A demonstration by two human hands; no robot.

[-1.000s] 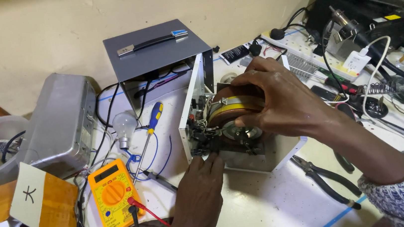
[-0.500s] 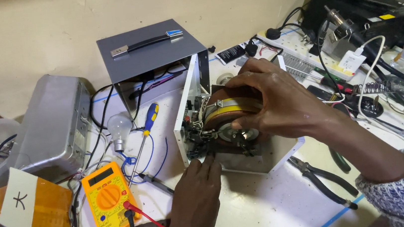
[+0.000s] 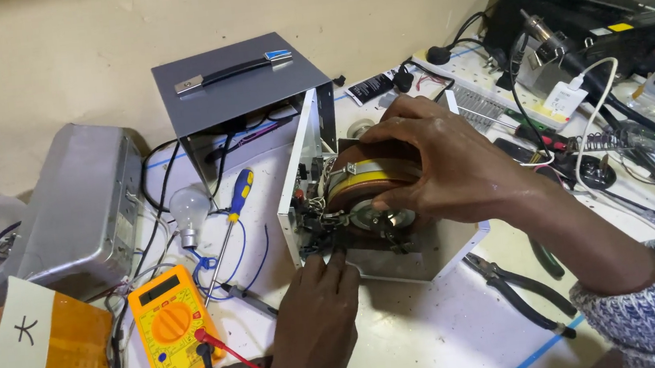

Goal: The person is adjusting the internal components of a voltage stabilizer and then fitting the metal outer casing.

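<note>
A cluttered white workbench [image 3: 409, 346] stands against a beige wall. At its centre lies an opened white chassis [image 3: 448, 252] holding a toroidal transformer [image 3: 364, 184] wound in brown and yellow tape. The right hand [image 3: 443, 164] is cupped over the transformer from three o'clock, fingers curled around its top and front, gripping it. The left hand [image 3: 317, 315] comes in from six o'clock, fingertips pressed against the wiring at the transformer's lower left; its fingers are bent, but whether they pinch anything cannot be told. At eleven o'clock of the chassis sits a grey metal cover [image 3: 240, 88] with a handle. At nine o'clock lie a blue-and-yellow screwdriver [image 3: 234, 210] and a light bulb [image 3: 188, 211]. At eight o'clock lies a yellow multimeter [image 3: 168, 326]. At five o'clock lie black pliers [image 3: 517, 294].
</note>
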